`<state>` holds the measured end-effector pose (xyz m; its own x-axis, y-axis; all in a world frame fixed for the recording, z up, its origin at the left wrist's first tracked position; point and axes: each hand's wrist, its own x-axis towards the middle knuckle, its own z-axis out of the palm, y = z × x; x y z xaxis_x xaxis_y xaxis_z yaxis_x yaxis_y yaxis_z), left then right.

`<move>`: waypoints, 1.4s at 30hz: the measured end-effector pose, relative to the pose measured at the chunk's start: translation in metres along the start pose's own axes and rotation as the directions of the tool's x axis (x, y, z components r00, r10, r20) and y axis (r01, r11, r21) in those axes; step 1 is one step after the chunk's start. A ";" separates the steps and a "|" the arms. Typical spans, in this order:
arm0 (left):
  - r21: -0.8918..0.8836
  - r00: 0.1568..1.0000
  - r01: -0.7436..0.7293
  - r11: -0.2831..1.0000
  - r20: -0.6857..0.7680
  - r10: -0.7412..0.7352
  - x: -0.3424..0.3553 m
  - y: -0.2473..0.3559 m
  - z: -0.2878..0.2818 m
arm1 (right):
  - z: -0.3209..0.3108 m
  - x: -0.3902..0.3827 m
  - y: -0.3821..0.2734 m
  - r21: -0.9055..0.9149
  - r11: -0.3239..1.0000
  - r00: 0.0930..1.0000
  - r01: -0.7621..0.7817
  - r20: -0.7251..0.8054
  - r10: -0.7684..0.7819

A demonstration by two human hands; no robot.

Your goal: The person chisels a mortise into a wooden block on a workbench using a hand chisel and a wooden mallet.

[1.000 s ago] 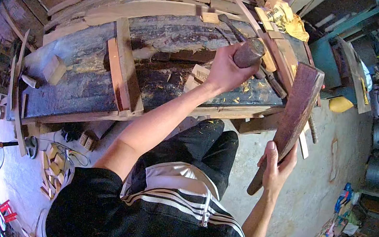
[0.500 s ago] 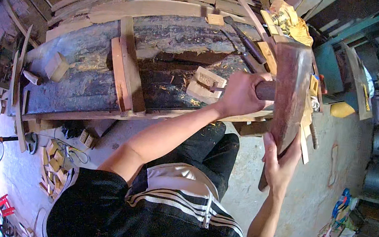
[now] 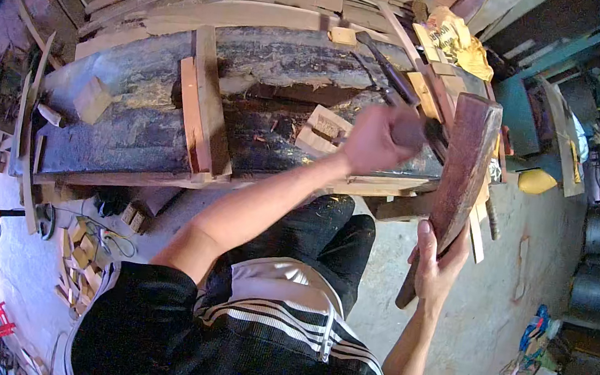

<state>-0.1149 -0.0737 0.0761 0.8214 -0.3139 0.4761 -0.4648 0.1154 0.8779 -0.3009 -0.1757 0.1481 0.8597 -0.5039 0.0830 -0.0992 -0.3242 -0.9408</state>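
Note:
My left hand (image 3: 379, 143), smeared by motion, is wrapped round the dark handle (image 3: 408, 129) of a chisel. Its blade does not show clearly. Just left of this hand a pale wooden block (image 3: 314, 140) with a recess cut in its top sits on the dark bench (image 3: 123, 133). In my right hand (image 3: 442, 269) is a brown wooden mallet (image 3: 466, 165), gripped at its lower part. The long mallet head stands up to the right of the chisel handle, with a gap between them.
Across the bench lies a wooden crosspiece (image 3: 211, 98). Near its left end sits a wood block (image 3: 94, 100). A dark-handled tool (image 3: 396, 74), wood strips and a yellow bag (image 3: 460, 43) crowd the far right. Wood offcuts (image 3: 83, 257) lie on the floor at left.
The mallet has moved a little right and down, away from the chisel handle. My left hand has turned and shifted slightly left, so the handle's end now faces up more.

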 end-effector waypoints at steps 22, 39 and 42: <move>-0.223 0.983 0.036 0.974 -0.167 -0.074 0.030 0.002 -0.025 | -0.007 -0.011 0.023 -0.014 0.998 0.998 -0.061 -0.005 0.061; -0.209 0.984 0.132 0.969 -0.092 -0.154 0.021 0.005 -0.020 | -0.017 0.014 -0.013 0.105 0.982 0.986 0.158 -0.069 -0.151; -0.178 0.991 -0.044 0.983 -0.129 0.021 0.017 -0.004 0.002 | -0.021 0.025 -0.044 0.336 0.842 0.906 0.423 -0.165 -0.390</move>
<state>-0.0996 -0.0811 0.0805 0.8473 -0.1876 0.4969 -0.4338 0.2953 0.8512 -0.2859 -0.1909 0.1985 0.7352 -0.4620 0.4959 0.4485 -0.2169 -0.8670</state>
